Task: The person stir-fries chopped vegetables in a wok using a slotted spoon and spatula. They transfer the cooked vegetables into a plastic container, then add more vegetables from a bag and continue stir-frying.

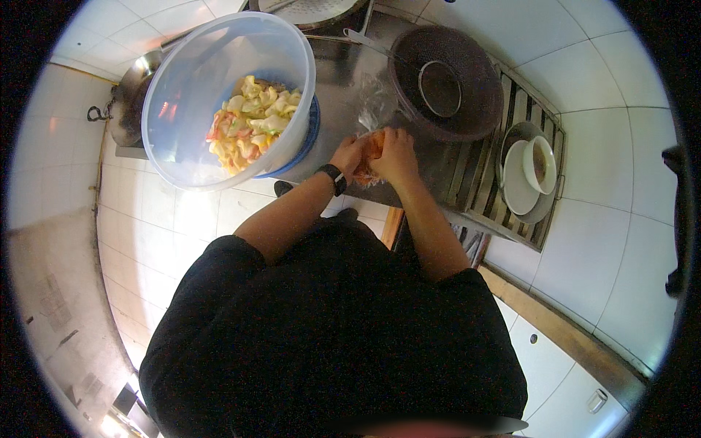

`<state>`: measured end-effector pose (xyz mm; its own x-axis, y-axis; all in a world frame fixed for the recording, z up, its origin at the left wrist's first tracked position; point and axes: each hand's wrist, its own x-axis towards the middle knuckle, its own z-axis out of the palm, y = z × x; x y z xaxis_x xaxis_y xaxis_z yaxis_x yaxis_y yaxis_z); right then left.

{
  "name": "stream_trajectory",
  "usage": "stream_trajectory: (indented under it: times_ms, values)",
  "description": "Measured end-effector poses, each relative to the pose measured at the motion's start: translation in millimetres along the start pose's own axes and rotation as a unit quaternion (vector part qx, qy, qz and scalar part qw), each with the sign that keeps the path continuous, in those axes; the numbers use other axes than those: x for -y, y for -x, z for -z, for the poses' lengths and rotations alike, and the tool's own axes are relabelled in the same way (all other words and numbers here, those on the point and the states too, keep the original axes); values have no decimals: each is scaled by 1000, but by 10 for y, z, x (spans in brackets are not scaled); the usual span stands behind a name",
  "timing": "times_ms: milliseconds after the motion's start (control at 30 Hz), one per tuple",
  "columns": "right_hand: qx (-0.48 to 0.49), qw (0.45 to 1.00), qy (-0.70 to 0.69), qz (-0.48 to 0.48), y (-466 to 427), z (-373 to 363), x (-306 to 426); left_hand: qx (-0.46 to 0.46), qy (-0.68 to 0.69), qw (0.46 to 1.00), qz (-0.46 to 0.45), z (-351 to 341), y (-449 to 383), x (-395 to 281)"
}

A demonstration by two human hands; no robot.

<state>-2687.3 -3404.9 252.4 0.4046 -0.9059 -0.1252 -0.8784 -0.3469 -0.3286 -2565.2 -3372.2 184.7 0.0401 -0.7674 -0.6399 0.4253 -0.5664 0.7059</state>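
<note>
Both hands grip a clear plastic bag of orange food (pixel 373 147) near the front edge of the steel counter (pixel 342 117). My left hand (pixel 349 156), with a dark watch on its wrist, holds the bag's left side. On its right side, my right hand (pixel 398 156) has its fingers curled over the top. Loose clear plastic (pixel 371 98) sticks up beyond the hands. What exactly the orange food is I cannot tell. To the left stands a large translucent plastic tub (pixel 181 104), holding a heap of pale yellow and pinkish food pieces (pixel 252 128).
A dark perforated basket (pixel 402 90) with a handled strainer (pixel 440 90) inside stands at the back right. Right of it, a slatted metal rack (pixel 482 169) carries a plate (pixel 517 186) and a white bowl (pixel 541 164). A pan (pixel 128 109) sits beyond the tub on the left.
</note>
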Motion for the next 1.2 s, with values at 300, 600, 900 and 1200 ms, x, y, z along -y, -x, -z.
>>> stream_trajectory:
  times_ms: [300, 600, 900, 1200]
  values:
    - [-12, 997, 42, -56, 33, -29, 175, 79, 93, 991, 58, 50, -116, -28]
    - [117, 993, 30, -12, -137, 113, 63, 177, 133, 971, 85, 50, -357, 104]
    - [28, 998, -40, 48, -152, -3, -155, 7, -28, 999, -23, 24, -300, -46]
    - [5, 998, -51, 21, -108, -22, -78, 69, 105, 991, 55, -78, -238, -208]
